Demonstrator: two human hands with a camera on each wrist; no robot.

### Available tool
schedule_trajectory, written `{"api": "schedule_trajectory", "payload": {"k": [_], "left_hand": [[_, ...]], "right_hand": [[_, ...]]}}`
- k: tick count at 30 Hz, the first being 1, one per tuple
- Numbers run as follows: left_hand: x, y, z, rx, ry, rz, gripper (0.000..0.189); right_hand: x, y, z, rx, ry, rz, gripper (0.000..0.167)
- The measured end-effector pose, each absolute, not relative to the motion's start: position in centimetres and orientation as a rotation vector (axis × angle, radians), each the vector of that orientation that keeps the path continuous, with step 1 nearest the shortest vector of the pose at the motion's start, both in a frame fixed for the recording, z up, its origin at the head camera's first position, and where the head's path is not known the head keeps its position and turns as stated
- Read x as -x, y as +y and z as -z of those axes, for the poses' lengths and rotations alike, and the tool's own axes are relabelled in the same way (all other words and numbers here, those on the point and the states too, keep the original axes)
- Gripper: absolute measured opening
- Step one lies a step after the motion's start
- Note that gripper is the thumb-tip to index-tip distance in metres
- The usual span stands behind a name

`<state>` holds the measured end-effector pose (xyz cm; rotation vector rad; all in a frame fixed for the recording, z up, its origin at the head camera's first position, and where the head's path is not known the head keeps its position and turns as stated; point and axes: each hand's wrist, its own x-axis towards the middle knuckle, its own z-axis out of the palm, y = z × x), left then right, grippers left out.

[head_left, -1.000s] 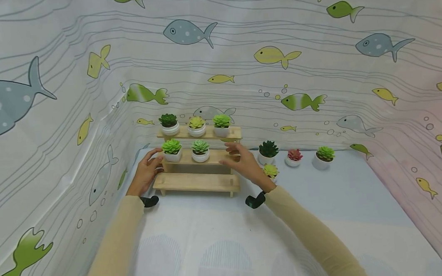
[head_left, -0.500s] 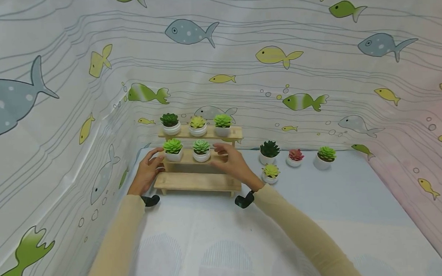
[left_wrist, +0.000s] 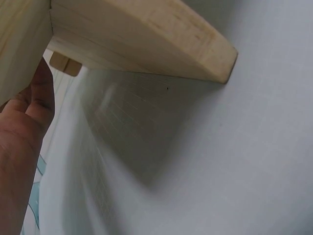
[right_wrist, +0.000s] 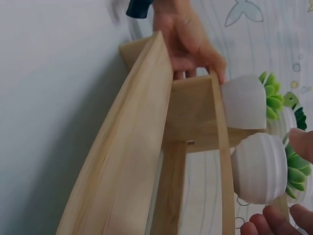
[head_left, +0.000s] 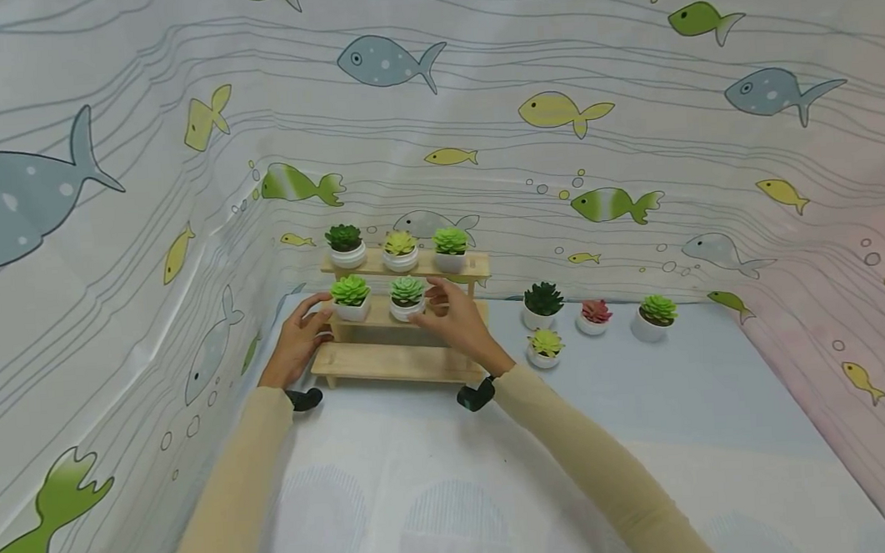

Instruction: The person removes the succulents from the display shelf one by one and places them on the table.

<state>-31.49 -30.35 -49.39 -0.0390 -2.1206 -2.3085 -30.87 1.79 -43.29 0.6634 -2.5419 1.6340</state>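
Observation:
A three-tier wooden plant stand (head_left: 394, 363) holds small artificial succulents in white pots. At the left end of its middle shelf, my left hand (head_left: 295, 338) grips the stand, thumb by the shelf edge and fingers behind. A bright green succulent (head_left: 350, 298) in a squarish pot sits beside that hand. To its right is a pale green succulent (head_left: 408, 297) in a ribbed round pot (right_wrist: 259, 169). My right hand (head_left: 455, 316) reaches round this pot, thumb in front and fingers spread on the far side, with a gap showing in the right wrist view.
On the top shelf stand a dark green succulent (head_left: 347, 246), a yellow-green one (head_left: 400, 251) and a bright green one (head_left: 451, 249). Right of the stand are a dark succulent (head_left: 542, 305), a yellow one (head_left: 545, 347), a red one (head_left: 594, 316) and a green one (head_left: 654, 317).
My right hand has moved left along the middle shelf, from its right end to the pale green succulent. My left hand has stayed at the left end.

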Motion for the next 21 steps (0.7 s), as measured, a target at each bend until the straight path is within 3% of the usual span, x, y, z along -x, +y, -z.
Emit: {"api": "schedule_trajectory", "payload": {"k": [21], "left_hand": [[32.2, -30.8, 51.1, 0.063, -2.086, 2.289, 0.049]], "right_hand": [[32.1, 0.0, 43.2, -0.604, -2.665, -1.469, 0.076]]}}
